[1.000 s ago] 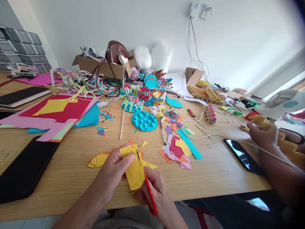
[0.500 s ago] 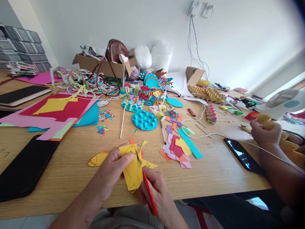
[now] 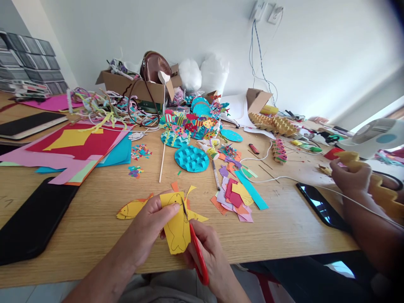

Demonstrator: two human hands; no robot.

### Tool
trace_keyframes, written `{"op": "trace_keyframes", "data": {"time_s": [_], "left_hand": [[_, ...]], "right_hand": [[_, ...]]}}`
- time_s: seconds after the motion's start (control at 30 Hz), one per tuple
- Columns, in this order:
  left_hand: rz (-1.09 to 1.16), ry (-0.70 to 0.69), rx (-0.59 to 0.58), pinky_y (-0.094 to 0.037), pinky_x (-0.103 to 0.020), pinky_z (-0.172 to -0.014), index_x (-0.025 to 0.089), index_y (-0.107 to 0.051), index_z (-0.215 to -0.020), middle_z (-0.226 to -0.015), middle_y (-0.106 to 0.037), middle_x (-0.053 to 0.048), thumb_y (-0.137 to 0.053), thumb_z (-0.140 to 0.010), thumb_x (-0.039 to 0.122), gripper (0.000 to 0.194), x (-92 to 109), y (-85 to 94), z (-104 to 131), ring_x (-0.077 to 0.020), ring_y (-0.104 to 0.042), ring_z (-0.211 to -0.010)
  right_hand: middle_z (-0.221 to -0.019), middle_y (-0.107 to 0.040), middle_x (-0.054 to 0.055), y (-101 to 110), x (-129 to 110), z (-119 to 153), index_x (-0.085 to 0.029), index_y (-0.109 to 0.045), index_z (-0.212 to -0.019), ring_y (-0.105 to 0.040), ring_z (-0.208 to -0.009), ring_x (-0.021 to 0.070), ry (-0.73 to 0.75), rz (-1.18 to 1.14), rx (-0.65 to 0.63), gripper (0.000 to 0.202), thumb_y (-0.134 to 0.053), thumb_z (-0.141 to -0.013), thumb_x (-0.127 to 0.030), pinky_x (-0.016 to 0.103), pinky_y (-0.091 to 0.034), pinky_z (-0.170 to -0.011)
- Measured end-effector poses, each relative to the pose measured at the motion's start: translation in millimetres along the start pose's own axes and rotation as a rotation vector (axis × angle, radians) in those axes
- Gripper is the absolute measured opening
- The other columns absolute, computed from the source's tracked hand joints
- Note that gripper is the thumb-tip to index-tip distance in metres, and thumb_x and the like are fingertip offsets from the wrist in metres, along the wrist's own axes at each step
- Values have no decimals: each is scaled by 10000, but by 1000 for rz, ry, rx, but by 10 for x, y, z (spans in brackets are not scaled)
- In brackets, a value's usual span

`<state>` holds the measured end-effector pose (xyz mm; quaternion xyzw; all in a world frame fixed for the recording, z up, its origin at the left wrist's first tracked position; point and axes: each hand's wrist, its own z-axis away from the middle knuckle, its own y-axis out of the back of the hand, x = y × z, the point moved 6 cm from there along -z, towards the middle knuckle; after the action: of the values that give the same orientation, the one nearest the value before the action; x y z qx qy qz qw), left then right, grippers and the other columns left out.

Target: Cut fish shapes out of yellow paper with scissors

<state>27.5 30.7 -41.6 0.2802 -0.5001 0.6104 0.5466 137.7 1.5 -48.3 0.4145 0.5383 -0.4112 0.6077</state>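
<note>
Pinched between thumb and fingers of my left hand is a yellow paper with a fish outline drawn on it. My right hand grips red-handled scissors, whose blades meet the paper's upper right part. Just left of the paper, yellow fish cutouts lie on the table. Yellow scraps show behind the held paper. To the right is a pile of coloured paper pieces.
A blue textured oval and a wooden stick lie ahead. Phones rest at left and right. Coloured sheets are stacked at left. Another person's hand holds yellow wavy material at right.
The yellow paper has shifted slightly down and right in my left hand. The scissor blades look closer together against the paper.
</note>
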Motion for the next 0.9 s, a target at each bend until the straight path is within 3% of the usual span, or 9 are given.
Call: {"op": "trace_keyframes", "data": {"time_s": [0.9], "left_hand": [[1,21,-88,-402,-193,-515,186,-592,-707,-571,-530,46,-623,-767,322,153,-17,10,5,-106,-486,-537]], "right_hand": [[-509,-334,-64,-16,62,-3,-196,-393,-619,-296,-452,78,-44,-47,2,471,-432,-877,-589,200,-221,-407]]}}
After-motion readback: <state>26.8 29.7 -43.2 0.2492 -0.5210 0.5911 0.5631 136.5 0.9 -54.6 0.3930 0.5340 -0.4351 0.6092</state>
